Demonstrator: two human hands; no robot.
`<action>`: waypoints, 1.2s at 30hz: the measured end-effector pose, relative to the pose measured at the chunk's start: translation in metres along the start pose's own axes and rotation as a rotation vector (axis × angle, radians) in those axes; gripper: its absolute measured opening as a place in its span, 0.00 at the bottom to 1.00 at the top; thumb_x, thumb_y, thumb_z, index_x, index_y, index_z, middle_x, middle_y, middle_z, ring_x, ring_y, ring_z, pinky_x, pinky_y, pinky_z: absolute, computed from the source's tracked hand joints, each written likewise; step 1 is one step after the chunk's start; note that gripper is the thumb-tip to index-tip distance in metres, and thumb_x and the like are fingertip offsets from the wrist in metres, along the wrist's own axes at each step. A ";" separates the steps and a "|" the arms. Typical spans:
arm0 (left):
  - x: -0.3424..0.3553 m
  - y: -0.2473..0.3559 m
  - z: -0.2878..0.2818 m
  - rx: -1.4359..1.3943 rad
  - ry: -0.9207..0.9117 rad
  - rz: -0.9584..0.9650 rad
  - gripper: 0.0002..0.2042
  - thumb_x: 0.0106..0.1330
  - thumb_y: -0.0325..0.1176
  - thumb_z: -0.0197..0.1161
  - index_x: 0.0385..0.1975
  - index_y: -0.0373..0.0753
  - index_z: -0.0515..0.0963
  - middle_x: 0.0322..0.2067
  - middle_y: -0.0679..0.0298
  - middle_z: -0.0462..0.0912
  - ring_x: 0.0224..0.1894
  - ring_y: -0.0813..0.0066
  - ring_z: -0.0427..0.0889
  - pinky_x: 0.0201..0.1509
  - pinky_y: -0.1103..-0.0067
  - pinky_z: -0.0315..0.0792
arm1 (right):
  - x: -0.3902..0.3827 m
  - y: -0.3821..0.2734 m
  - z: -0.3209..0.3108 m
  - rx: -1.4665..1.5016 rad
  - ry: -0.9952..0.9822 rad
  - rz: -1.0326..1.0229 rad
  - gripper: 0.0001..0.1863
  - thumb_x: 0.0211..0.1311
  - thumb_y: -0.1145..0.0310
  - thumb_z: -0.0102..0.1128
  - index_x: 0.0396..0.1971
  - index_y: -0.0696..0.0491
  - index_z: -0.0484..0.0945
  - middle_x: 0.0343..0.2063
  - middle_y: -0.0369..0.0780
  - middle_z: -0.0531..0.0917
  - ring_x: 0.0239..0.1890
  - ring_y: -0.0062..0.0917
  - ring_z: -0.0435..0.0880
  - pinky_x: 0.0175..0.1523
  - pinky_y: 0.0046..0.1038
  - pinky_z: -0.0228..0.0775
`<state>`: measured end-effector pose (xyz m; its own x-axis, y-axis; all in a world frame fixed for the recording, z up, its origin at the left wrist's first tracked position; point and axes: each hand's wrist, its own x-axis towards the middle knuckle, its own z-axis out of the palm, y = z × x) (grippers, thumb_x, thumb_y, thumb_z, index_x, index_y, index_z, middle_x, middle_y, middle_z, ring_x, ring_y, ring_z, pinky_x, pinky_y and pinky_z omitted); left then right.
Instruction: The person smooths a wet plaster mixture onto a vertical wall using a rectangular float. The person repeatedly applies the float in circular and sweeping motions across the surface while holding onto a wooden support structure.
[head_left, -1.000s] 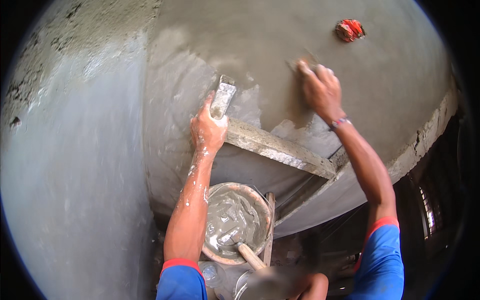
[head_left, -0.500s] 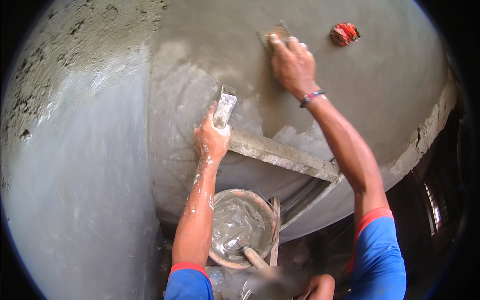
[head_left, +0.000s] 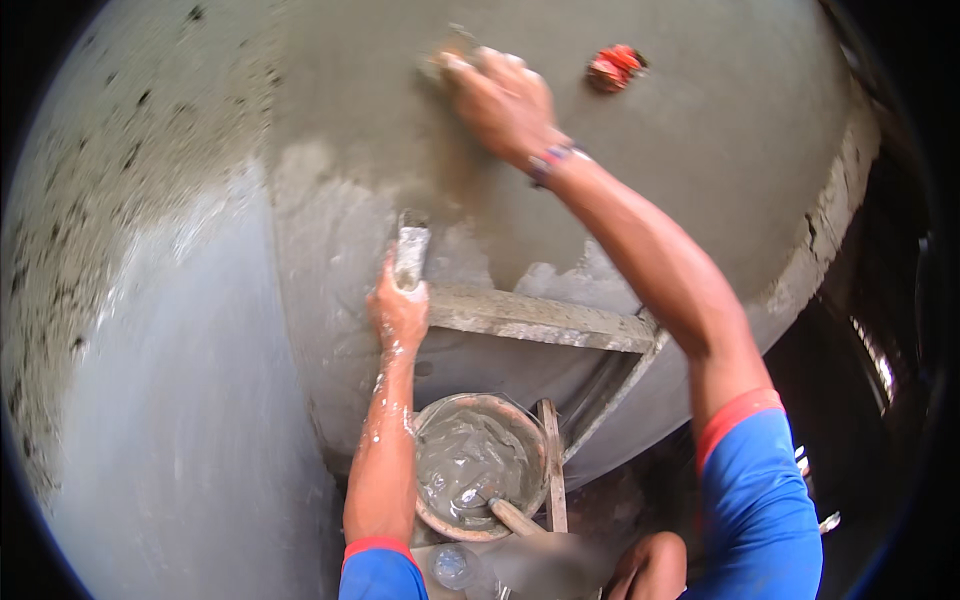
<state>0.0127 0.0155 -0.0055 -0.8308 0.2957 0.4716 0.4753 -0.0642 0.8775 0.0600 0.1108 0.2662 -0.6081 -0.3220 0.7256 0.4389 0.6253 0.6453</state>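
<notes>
My right hand [head_left: 510,105] reaches up to the grey plastered wall [head_left: 400,130], its fingers closed on a small flat scraper [head_left: 455,50] with a brownish face. The scraper lies against the wet plaster and is smeared by motion. Lower and to the left, my left hand [head_left: 400,315] grips a narrow, mortar-crusted rectangular tool [head_left: 411,255], held upright close to the wall; its exact kind does not show. Grey splashes mark the left forearm. Below the hands stands a round bucket [head_left: 431,408] of wet mortar [head_left: 480,455], a wooden-handled tool [head_left: 515,518] resting in it.
Red crumpled material [head_left: 616,68] sticks out of the wall at upper right. A mortar-coated ledge [head_left: 540,315] runs right of my left hand. By the bucket are a wooden slat [head_left: 553,465] and a clear plastic bottle [head_left: 453,565]. A smoother wall [head_left: 190,400] rises at left.
My right hand has swept the scraper leftward across the plaster. My left hand, still gripping its tool, appears slightly lower and further left, as the whole view has shifted too.
</notes>
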 end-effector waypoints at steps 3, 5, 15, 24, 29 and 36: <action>0.004 0.002 -0.002 0.025 0.022 -0.003 0.32 0.53 0.28 0.68 0.64 0.45 0.71 0.45 0.47 0.84 0.46 0.42 0.83 0.51 0.59 0.75 | -0.005 -0.029 0.024 -0.038 -0.114 -0.038 0.21 0.64 0.68 0.52 0.58 0.44 0.74 0.38 0.39 0.77 0.37 0.31 0.77 0.39 0.33 0.69; 0.005 0.002 -0.004 0.077 0.014 -0.044 0.32 0.53 0.28 0.68 0.63 0.44 0.72 0.46 0.47 0.84 0.47 0.43 0.82 0.52 0.58 0.74 | -0.060 -0.020 0.025 0.007 -0.076 -0.127 0.20 0.63 0.67 0.53 0.56 0.45 0.76 0.38 0.39 0.77 0.37 0.30 0.77 0.39 0.33 0.69; 0.003 -0.011 0.006 -0.055 0.056 -0.013 0.30 0.54 0.28 0.69 0.60 0.39 0.74 0.41 0.45 0.85 0.43 0.43 0.84 0.48 0.59 0.76 | -0.109 0.110 -0.033 -0.097 -0.095 -0.031 0.27 0.57 0.71 0.58 0.60 0.44 0.74 0.34 0.38 0.73 0.35 0.29 0.74 0.35 0.31 0.65; 0.002 -0.009 0.013 0.116 0.072 0.008 0.28 0.54 0.30 0.69 0.59 0.39 0.74 0.38 0.45 0.85 0.41 0.41 0.83 0.47 0.58 0.76 | -0.159 0.131 -0.042 -0.082 -0.165 -0.058 0.30 0.55 0.71 0.61 0.62 0.42 0.74 0.35 0.38 0.72 0.35 0.29 0.73 0.37 0.31 0.64; 0.006 -0.011 0.004 -0.032 0.080 -0.014 0.27 0.55 0.29 0.68 0.58 0.37 0.75 0.37 0.46 0.85 0.40 0.46 0.85 0.45 0.60 0.77 | -0.119 0.100 -0.025 -0.068 -0.158 -0.067 0.29 0.58 0.70 0.59 0.62 0.42 0.73 0.35 0.37 0.72 0.36 0.28 0.73 0.38 0.32 0.64; 0.001 -0.010 0.013 0.069 0.121 0.050 0.27 0.55 0.27 0.68 0.58 0.36 0.74 0.35 0.45 0.85 0.39 0.47 0.86 0.45 0.62 0.76 | -0.263 0.187 -0.066 -0.097 -0.328 -0.306 0.30 0.60 0.72 0.56 0.64 0.40 0.72 0.36 0.35 0.72 0.37 0.25 0.72 0.37 0.29 0.64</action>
<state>0.0111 0.0286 -0.0146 -0.8325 0.1769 0.5251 0.5321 -0.0094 0.8467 0.3453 0.2657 0.2121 -0.8898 -0.2294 0.3946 0.2572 0.4622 0.8487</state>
